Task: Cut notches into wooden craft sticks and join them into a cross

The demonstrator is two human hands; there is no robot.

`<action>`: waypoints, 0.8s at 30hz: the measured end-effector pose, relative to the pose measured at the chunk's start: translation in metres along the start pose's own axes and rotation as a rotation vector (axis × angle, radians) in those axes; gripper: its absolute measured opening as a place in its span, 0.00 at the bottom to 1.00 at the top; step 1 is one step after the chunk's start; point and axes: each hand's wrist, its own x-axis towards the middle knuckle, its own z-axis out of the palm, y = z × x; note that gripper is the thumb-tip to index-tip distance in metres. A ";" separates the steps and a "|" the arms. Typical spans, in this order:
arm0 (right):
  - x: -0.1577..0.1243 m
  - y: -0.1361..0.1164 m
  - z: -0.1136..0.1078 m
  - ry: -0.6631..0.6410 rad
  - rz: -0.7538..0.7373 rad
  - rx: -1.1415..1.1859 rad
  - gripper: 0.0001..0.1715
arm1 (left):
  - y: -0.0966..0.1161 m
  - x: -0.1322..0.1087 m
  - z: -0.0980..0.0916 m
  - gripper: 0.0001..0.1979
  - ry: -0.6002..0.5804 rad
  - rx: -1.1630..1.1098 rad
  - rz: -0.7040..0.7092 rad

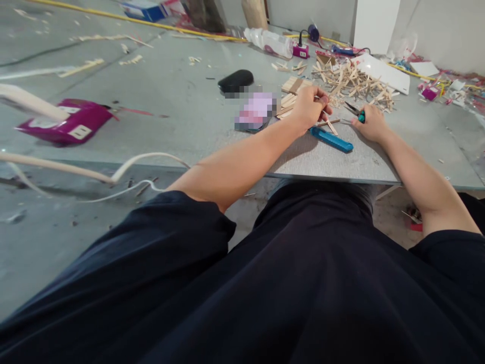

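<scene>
My left hand [308, 107] is closed in a pinch above the table, just right of a bundle of flat wooden sticks [293, 87]. What its fingertips hold, if anything, is too small to make out. In my right hand [373, 124] is a pair of small pliers [353, 109] with teal handles, their dark jaws pointing toward my left hand. A blue utility knife [331, 139] lies on the table below and between both hands. Close to it rest a few thin wooden pieces [332, 126]. Behind my hands is a heap of short cut sticks [352, 81].
A phone [255, 110] with a blurred screen and a black case [235, 81] lie left of my forearm. Farther back are a plastic bottle [271, 43] and a white panel [382, 71]. At left, a purple power strip [71, 121] has a white cable hanging over the table edge.
</scene>
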 end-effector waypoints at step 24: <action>0.025 -0.103 0.003 -0.339 -0.044 -0.354 0.08 | -0.012 0.015 -0.006 0.15 0.152 0.053 0.117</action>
